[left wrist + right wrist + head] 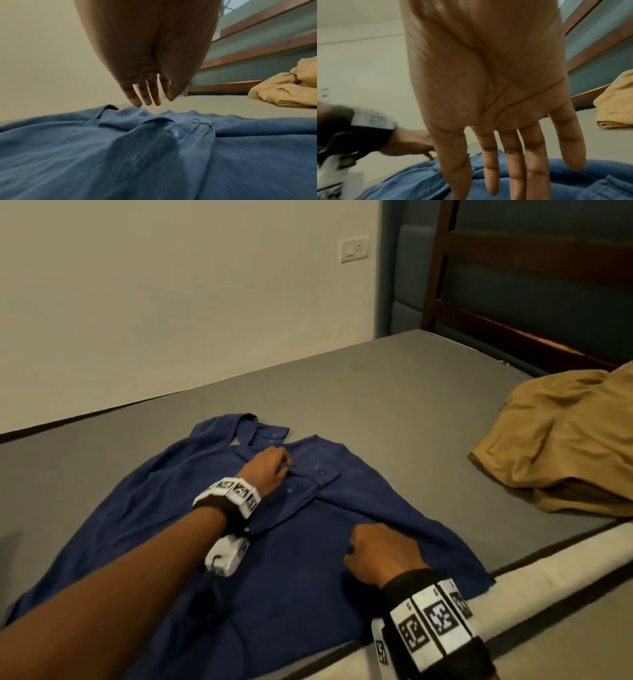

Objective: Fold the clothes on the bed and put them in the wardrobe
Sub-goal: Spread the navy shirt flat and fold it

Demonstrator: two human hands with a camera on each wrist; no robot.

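A blue button-up shirt [171,525] lies spread front-up on the grey bed [376,392], collar toward the wall. My left hand [279,469] is over the button placket just below the collar. In the left wrist view its fingers [149,102] are straight and point down at the collar of the shirt [154,155], holding nothing. My right hand [356,549] is on the shirt's lower right part. The right wrist view shows its fingers [513,182] straight and spread, reaching down onto the blue cloth [573,175].
A crumpled tan garment [565,440] lies on the bed's right side, by the dark wooden headboard [531,268]. The cream wall with a socket [354,251] runs behind the bed. The mattress's pale edge [548,587] is nearest me.
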